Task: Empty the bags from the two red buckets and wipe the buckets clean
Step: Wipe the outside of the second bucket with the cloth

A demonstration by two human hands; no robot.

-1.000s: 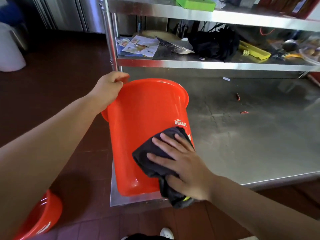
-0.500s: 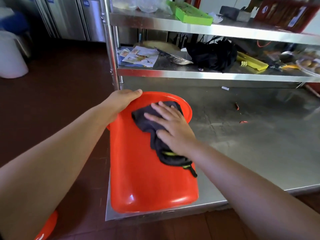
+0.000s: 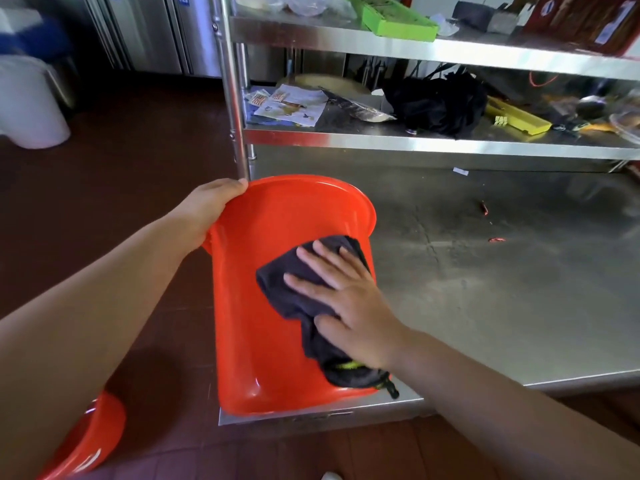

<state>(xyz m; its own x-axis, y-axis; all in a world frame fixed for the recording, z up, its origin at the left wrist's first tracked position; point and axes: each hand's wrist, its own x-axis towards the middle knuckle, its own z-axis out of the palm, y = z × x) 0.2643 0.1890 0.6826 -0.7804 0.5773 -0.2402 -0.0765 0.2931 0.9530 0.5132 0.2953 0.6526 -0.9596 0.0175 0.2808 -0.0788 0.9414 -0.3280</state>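
Wiping: the right hand (image 3: 349, 306) is pressing a dark cloth (image 3: 304, 292) flat against the outer wall of a red bucket (image 3: 263, 306).
Right fingers: they are lying straight and spread over the cloth, not curling round it.
Left hand: the left hand (image 3: 207, 206) is gripping the bucket's rim at its far left side, fingers curling over the edge.
Bucket: it is lying on its side at the near left corner of the steel table (image 3: 485, 289), mouth facing away toward the shelves, base toward the camera.
Cloth: its lower end, showing a bit of yellow-green trim, is hanging down by the bucket's base at the table's front edge.
Second bucket: another red bucket (image 3: 86, 441) is sitting on the dark floor (image 3: 121, 202) at the lower left, partly hidden by the left forearm.
Shelves: a steel shelf rack (image 3: 415, 140) is standing behind the table, carrying a black bag (image 3: 436, 102), papers (image 3: 291, 105), a yellow tray (image 3: 519, 116) and a green tray (image 3: 398, 22).
Far left: a white bin (image 3: 27, 105) is standing on the floor.
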